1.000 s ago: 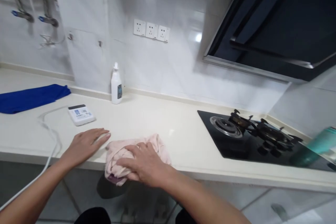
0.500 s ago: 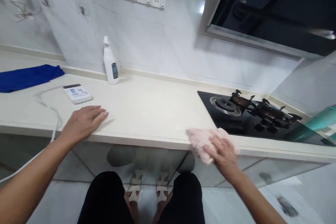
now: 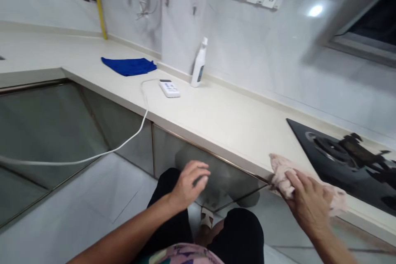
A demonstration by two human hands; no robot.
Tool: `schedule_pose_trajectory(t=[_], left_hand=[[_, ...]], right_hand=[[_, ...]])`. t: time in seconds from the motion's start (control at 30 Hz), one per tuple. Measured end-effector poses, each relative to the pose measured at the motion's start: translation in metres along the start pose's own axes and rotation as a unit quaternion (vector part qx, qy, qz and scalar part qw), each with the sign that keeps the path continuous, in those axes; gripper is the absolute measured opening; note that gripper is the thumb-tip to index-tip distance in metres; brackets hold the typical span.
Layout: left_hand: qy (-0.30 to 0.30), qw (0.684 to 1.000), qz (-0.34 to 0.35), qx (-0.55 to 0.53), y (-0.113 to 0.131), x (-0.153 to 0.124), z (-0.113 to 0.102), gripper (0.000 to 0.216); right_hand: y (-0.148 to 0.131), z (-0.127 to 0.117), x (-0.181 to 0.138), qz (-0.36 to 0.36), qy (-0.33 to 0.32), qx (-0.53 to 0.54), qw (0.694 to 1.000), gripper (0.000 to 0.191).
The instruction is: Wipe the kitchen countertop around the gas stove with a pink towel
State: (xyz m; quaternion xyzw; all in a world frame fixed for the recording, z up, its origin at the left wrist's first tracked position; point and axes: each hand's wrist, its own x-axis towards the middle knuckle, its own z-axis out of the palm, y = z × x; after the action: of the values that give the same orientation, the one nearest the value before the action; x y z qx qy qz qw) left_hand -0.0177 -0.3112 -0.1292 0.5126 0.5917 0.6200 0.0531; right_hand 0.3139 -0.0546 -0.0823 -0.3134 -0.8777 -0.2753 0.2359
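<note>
My right hand grips a crumpled pale pink cloth at the front edge of the cream countertop, close to the black gas stove. Part of the cloth hangs over the edge and part sticks out beyond the fingers. My left hand is in the air in front of the cabinet doors, below the counter's edge. Its fingers are curved, with a gap between thumb and fingers and nothing held.
Farther left on the counter are a white spray bottle, a white device and a blue cloth. A white cable runs from the device across the cabinet fronts. A range hood juts out at upper right.
My view has swung left, bringing in the counter corner and a yellow pipe. The left hand has come off the countertop toward my body. The right hand still grips the pink cloth by the stove.
</note>
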Motion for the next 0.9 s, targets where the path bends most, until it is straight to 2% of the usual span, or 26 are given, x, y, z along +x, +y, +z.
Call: schedule_pose_trajectory(t=[0.1, 0.27, 0.37, 0.47, 0.57, 0.63, 0.7, 0.8, 0.9], left_hand=[[-0.016, 0.992, -0.09, -0.084, 0.008, -0.026, 0.007, 0.021], [0.03, 0.96, -0.203, -0.189, 0.007, -0.035, -0.01, 0.031], [0.122, 0.908, -0.279, -0.288, -0.004, -0.03, -0.029, 0.044], [0.218, 0.84, -0.308, -0.39, -0.013, -0.013, -0.054, 0.067], [0.285, 0.791, -0.293, -0.456, -0.012, 0.017, -0.077, 0.068], [0.3, 0.77, -0.291, -0.482, -0.006, 0.038, -0.085, 0.068], [0.288, 0.765, -0.299, -0.493, 0.0, 0.056, -0.083, 0.078], [0.287, 0.777, -0.283, -0.484, 0.004, 0.079, -0.068, 0.096], [0.333, 0.794, -0.25, -0.442, 0.0, 0.098, -0.052, 0.09]], right_hand=[[-0.085, -0.002, 0.042, -0.011, 0.017, 0.035, 0.999, 0.054], [-0.239, 0.003, 0.116, -0.037, 0.055, 0.151, 0.986, 0.051], [-0.322, 0.002, 0.158, -0.075, 0.048, 0.215, 0.973, 0.05], [-0.375, -0.009, 0.186, -0.134, 0.028, 0.257, 0.957, 0.056], [-0.388, -0.026, 0.19, -0.196, 0.007, 0.309, 0.931, 0.067], [-0.377, -0.033, 0.181, -0.236, 0.014, 0.354, 0.905, 0.073], [-0.355, -0.033, 0.166, -0.251, 0.038, 0.413, 0.875, 0.075], [-0.309, -0.017, 0.134, -0.209, 0.084, 0.48, 0.848, 0.071], [-0.259, 0.009, 0.084, -0.123, 0.089, 0.483, 0.862, 0.065]])
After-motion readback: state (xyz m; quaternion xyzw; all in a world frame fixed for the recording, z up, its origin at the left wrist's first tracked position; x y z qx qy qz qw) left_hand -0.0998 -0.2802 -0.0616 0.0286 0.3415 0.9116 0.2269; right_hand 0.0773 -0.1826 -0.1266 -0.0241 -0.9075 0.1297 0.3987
